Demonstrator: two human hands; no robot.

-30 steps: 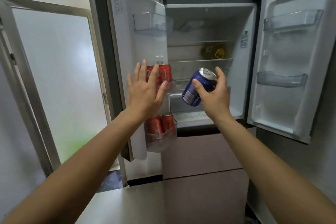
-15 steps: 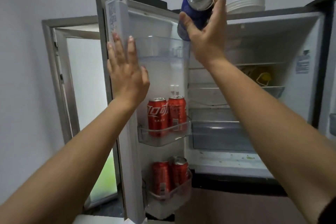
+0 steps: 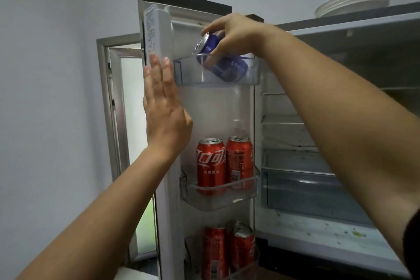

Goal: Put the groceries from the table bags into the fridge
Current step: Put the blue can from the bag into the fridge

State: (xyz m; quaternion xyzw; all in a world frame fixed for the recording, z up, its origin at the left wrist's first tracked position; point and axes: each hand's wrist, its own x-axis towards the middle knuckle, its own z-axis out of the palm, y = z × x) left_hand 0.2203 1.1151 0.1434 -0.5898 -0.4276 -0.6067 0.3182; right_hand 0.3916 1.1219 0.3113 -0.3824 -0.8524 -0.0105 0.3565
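One blue aluminium can [image 3: 210, 46], right hand [image 3: 236, 34] gripping it, leaning into top clear plastic door bin [image 3: 250, 74]. Four red cans [image 3: 211, 166] sitting, seemingly two apiece, in two lower bins [image 3: 227, 200]. Left hand [image 3: 163, 116] pressing flat, fingers straight.

Left grip [image 3: 167, 118] flat, right grip [image 3: 229, 34] curled

Glossy metal blue can [image 3: 219, 61] in clear plastic door bin [image 3: 252, 75].
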